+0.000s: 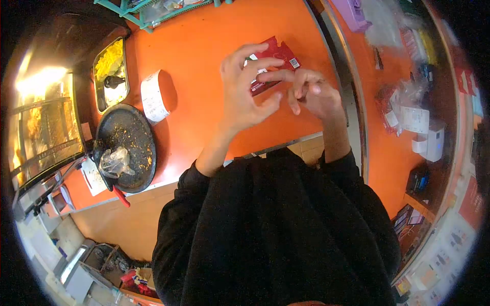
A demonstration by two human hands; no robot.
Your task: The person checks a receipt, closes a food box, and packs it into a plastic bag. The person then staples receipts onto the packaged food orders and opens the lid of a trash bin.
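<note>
My left hand (242, 91) is raised over the orange counter, its fingers curved and spread apart. Just right of it, my right hand (317, 93) has its index finger stretched toward the left hand and other fingers partly bent. I see nothing held in either hand. Beneath and behind the fingers is a flat dark-red printed packet (282, 52) with a small white code label. The hands hide part of this packet, and whether they touch it I cannot tell.
Left on the orange counter (196, 35) are a white printed paper container (153, 97), a crumb-strewn black round tray (133, 130) with crumpled clear plastic (116, 162), and a pan of yellow food (109, 61). A lit cabinet (46, 122) stands far left; a teal basket (153, 23) is behind.
</note>
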